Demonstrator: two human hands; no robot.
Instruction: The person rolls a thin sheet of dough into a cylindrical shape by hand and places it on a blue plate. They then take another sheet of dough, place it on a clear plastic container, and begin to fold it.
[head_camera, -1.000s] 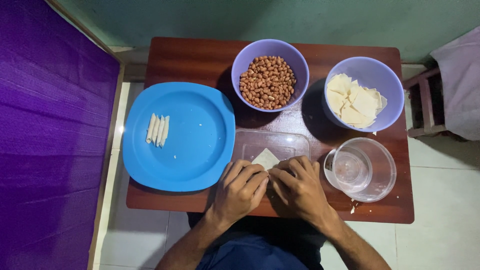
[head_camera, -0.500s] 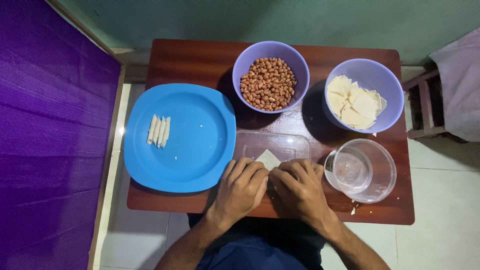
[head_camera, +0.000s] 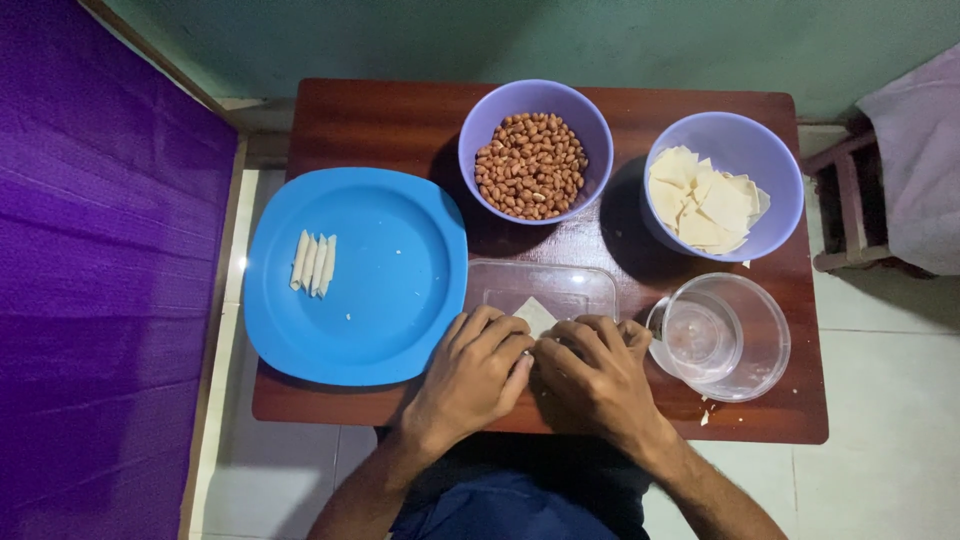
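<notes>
Blue plate (head_camera: 380, 300), four rolled pieces (head_camera: 313, 263) on it, left of grips. Left hand (head_camera: 470, 375) and right hand (head_camera: 595, 378): fingers closed together on pale wrapper sheet (head_camera: 537, 314), over clear tray (head_camera: 545, 290) on counter (head_camera: 400, 120). Sheet looks thin, limp, tearable; best pinched at edges. Glass bowl (head_camera: 740, 340) right.

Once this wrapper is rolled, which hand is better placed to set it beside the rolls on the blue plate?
Probably the left hand: it lies right beside the blue plate, while the right hand sits on the far side, nearer the clear glass bowl.
</notes>
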